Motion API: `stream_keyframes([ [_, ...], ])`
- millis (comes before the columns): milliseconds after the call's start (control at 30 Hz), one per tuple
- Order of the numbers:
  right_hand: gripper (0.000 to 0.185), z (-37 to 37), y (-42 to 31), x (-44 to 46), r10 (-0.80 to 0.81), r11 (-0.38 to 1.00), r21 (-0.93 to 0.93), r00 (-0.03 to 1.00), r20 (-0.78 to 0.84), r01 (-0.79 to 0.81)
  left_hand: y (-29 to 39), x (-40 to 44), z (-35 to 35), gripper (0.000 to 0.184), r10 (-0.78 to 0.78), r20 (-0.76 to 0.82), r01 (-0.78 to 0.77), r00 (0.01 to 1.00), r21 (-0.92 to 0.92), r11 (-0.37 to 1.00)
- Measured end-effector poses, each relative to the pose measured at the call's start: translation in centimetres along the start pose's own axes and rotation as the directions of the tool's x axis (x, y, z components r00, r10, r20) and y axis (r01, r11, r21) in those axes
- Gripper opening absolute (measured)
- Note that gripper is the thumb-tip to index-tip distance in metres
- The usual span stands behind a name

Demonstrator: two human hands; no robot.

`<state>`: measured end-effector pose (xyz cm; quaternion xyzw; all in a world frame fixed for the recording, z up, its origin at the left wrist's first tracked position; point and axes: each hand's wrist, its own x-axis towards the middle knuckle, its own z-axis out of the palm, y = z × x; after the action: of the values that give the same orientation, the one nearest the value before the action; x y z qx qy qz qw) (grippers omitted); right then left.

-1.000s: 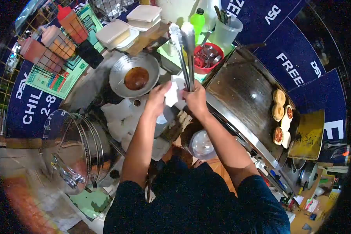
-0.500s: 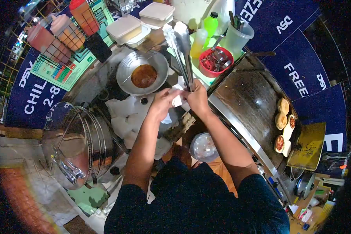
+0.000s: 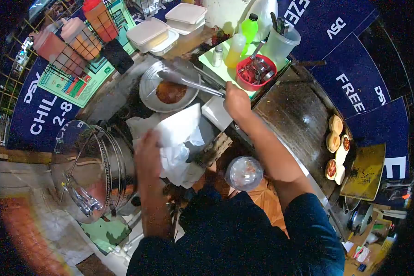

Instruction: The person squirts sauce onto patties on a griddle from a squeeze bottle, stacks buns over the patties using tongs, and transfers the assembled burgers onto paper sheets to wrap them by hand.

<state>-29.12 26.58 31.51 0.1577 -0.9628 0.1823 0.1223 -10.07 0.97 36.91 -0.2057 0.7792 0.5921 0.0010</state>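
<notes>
Tongs silvery; paper wht; pan grey; bowl red; shirt dk, poss. navy.

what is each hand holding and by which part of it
The right hand grips long silver metal tongs by the end opposite their tips. The left hand is blurred beside thin white paper sheets; any hold cannot be told.

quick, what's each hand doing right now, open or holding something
Left hand: blurred, at the white paper; grip cannot be told.
Right hand: closed, holding the metal tongs.
</notes>
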Motion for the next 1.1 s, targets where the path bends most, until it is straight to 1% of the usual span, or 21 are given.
stream_keyframes([
  [33,0.029,0.4,0.2,0.1,-0.018,0.997,-0.071,0.999,0.04,0.021,0.0,-1.3,-0.5,0.026,-0.004,-0.132,-0.062,0.991,-0.486,0.872],
  [100,0.028,0.6,0.4,0.0,-0.029,0.993,-0.112,0.998,0.06,0.036,-1.0,-2.7,-1.9,0.019,-0.074,-0.244,-0.171,0.967,-0.837,0.52],
  [167,0.026,0.9,0.6,0.1,-0.046,0.987,-0.152,0.996,0.079,0.058,-0.5,-3.2,-3.9,0.018,0.01,-0.191,-0.163,0.982,-0.81,0.563],
  [200,0.026,1.0,0.7,0.0,-0.026,0.989,-0.144,0.996,0.089,0.038,-0.4,-4.1,-3.8,0.019,-0.098,-0.205,-0.118,0.974,-0.825,0.552],
  [267,0.023,0.6,0.8,-0.6,-0.056,0.989,-0.137,0.997,0.06,0.064,-0.5,-4.3,-2.2,0.018,-0.108,-0.171,-0.084,0.979,-0.827,0.555],
  [300,0.02,0.2,0.8,-1.1,-0.104,0.985,-0.136,0.994,0.025,0.106,-2.6,-3.6,-2.1,0.018,0.047,-0.19,-0.161,0.981,-0.653,0.74],
  [333,0.023,-1.8,-0.2,-1.8,-0.03,0.996,-0.083,0.997,0.067,0.036,-4.7,-2.8,-2.0,0.018,0.2,-0.203,-0.272,0.959,-0.44,0.856],
  [367,0.029,-4.7,-2.0,-2.5,0.033,0.998,-0.056,0.995,0.096,-0.028,-5.5,-2.5,-1.9,0.019,0.346,-0.163,-0.374,0.924,-0.194,0.907],
  [400,0.037,-6.8,-3.3,-3.4,0.066,0.988,0.137,0.996,0.063,-0.074,-6.3,-2.2,-1.7,0.019,0.485,-0.118,-0.482,0.867,0.054,0.875],
  [433,0.047,-8.7,-4.3,-4.4,0.109,0.939,0.323,0.993,0.035,-0.115,-3.5,-3.2,-0.7,0.02,0.184,-0.043,-0.186,0.982,-0.398,0.898],
  [467,0.047,-10.1,-4.8,-5.4,0.105,0.941,0.321,0.994,0.036,-0.11,-1.7,-3.5,0.2,0.021,0.059,0.062,-0.011,0.996,-0.59,0.807],
  [500,0.055,-11.4,-6.1,-6.5,0.092,0.733,0.619,0.942,0.323,-0.284,0.0,-3.8,1.0,0.021,-0.067,0.165,0.168,0.984,-0.735,0.657],
  [533,0.063,-13.0,-7.4,-7.5,-0.032,0.42,0.759,0.828,0.56,-0.498,1.1,-3.9,1.4,0.022,0.045,0.302,0.154,0.952,-0.6,0.785],
  [600,0.057,-15.0,-9.3,-9.0,-0.216,0.511,0.788,0.836,0.504,-0.343,4.3,-5.2,2.0,0.022,0.103,0.497,0.125,0.862,-0.405,0.906],
  [667,0.051,-15.0,-9.4,-10.5,-0.217,0.515,0.785,0.835,0.506,-0.343,5.7,-6.3,3.2,0.022,0.162,0.448,0.026,0.879,-0.386,0.922],
  [767,0.048,-16.8,-9.1,-12.9,-0.124,0.543,0.754,0.853,0.507,-0.369,6.8,-7.9,4.0,0.024,0.171,0.417,-0.074,0.893,-0.239,0.968],
  [833,0.045,-19.0,-8.7,-14.3,0.027,0.422,0.834,0.925,0.379,-0.354,8.0,-9.5,5.3,0.026,0.137,0.297,-0.052,0.945,-0.276,0.96],
  [867,0.045,-19.1,-7.5,-14.7,0.015,0.376,0.863,0.933,0.359,-0.338,8.4,-10.5,6.1,0.029,0.202,0.253,-0.119,0.946,-0.307,0.944],
  [900,0.048,-18.8,-6.2,-15.2,0.029,0.337,0.874,0.931,0.363,-0.351,9.2,-11.1,6.3,0.029,0.206,0.257,-0.124,0.944,-0.303,0.945],
  [967,0.042,-19.4,-4.8,-16.2,0.111,0.385,0.855,0.937,0.33,-0.347,10.7,-12.3,6.4,0.028,0.112,0.443,-0.159,0.89,0.071,0.985],
  [1100,0.042,-20.1,-2.3,-18.2,0.1,0.381,0.881,0.96,0.262,-0.28,10.8,-14.3,8.1,0.025,0.114,0.43,-0.142,0.895,0.033,0.989],
])
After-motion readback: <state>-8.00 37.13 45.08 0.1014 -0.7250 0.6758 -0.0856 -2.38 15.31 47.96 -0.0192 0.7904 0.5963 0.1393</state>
